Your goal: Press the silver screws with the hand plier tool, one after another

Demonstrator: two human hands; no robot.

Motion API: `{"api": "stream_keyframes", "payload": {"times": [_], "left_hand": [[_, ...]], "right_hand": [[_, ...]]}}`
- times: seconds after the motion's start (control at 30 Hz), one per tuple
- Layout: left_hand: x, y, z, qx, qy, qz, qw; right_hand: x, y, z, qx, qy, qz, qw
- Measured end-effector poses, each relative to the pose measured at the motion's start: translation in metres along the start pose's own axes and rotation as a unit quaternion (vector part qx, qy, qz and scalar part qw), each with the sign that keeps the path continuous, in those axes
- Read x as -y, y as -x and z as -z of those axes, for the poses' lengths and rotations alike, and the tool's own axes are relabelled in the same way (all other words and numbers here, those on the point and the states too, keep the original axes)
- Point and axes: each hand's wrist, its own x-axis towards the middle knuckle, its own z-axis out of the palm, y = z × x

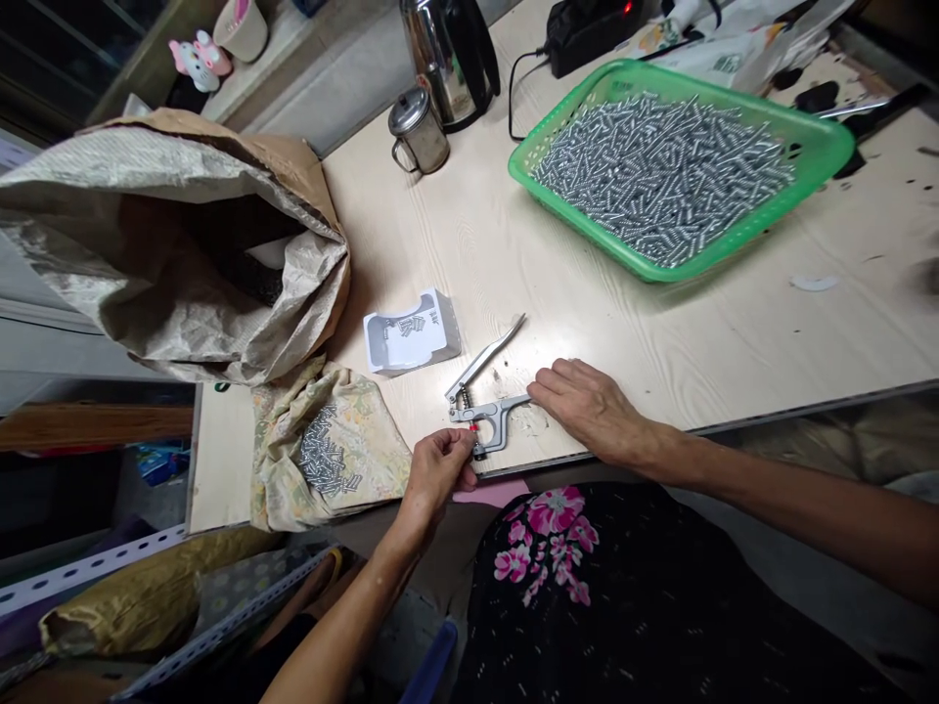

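Note:
Hand pliers [499, 418] with a C-shaped jaw, a spring and a red part, like snap-fastener pliers, lie near the table's front edge. Their second handle stands up, spread from the lower one. My right hand [583, 406] is closed on the end of the lower handle. At the jaw, my left hand [438, 464] has its fingertips pinched together; what is between them is too small to make out. Left of that hand, small metal springs or pins [324, 455] lie piled on a patterned cloth [381, 420]. A white open box [449, 337] behind the pliers holds several similar pieces.
A green basket [679, 269] full of small metal pieces stands at the back right. A large open sack [293, 332] takes up the left. Farther back are a metal mug [422, 137], an electric kettle [444, 59] and a black power strip [591, 34] with its cable.

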Motion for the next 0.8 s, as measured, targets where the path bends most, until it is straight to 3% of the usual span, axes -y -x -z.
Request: {"api": "stream_keyframes", "payload": {"times": [0.17, 0.53, 0.8], "left_hand": [[0.0013, 0.0025, -0.0002, 0.003, 0.014, -0.012, 1.000], [0.0021, -0.0035, 0.0033, 0.033, -0.057, -0.033, 0.997], [0.0046, -0.0005, 0.0004, 0.009, -0.005, -0.014, 1.000]], "right_hand": [[0.0021, 0.0016, -0.0019, -0.003, -0.001, -0.023, 1.000], [0.0049, 0.0032, -0.0030, -0.008, 0.015, -0.029, 0.999], [0.0000, 0.0017, 0.0025, 0.028, 0.004, -0.024, 0.999]]}}
